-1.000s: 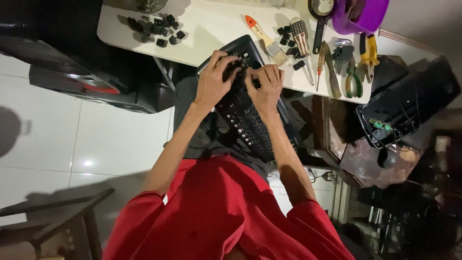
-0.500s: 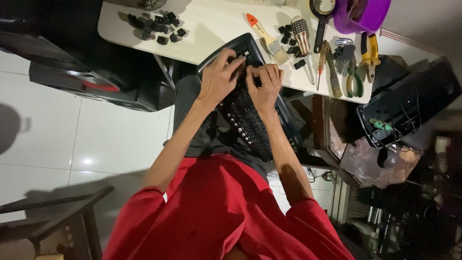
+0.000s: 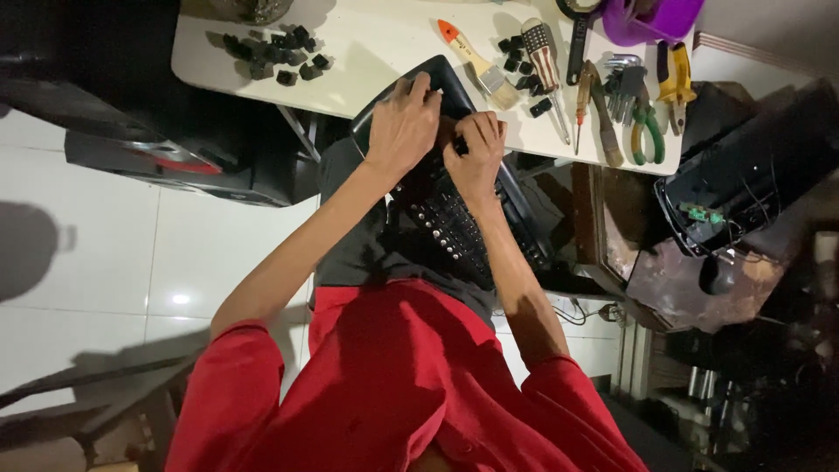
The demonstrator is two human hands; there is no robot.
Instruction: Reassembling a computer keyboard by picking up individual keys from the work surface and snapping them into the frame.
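Note:
A black keyboard [image 3: 454, 218] lies slanted across my lap, its far end resting against the edge of the white table [image 3: 376, 52]. My left hand [image 3: 400, 131] clasps that far end, fingers over the top edge. Just to its right, my right hand [image 3: 476, 156] has its fingers bent down onto the upper rows of keys. What is under its fingertips is hidden. Part of the keyboard shows bare sockets where keys are off.
On the table lie two heaps of black keycaps [image 3: 273, 52] [image 3: 523, 72], a paintbrush [image 3: 472, 59], screwdrivers [image 3: 548, 61], green pliers [image 3: 648, 127], yellow pliers [image 3: 675, 77] and a purple bowl [image 3: 651, 19]. Dark computer cases [image 3: 743, 175] stand at the right; white tiled floor [image 3: 105, 253] is at the left.
Both hands have crept a little toward the keyboard's far end, and the right hand's fingers have curled tighter on the keys. The keyboard has barely moved.

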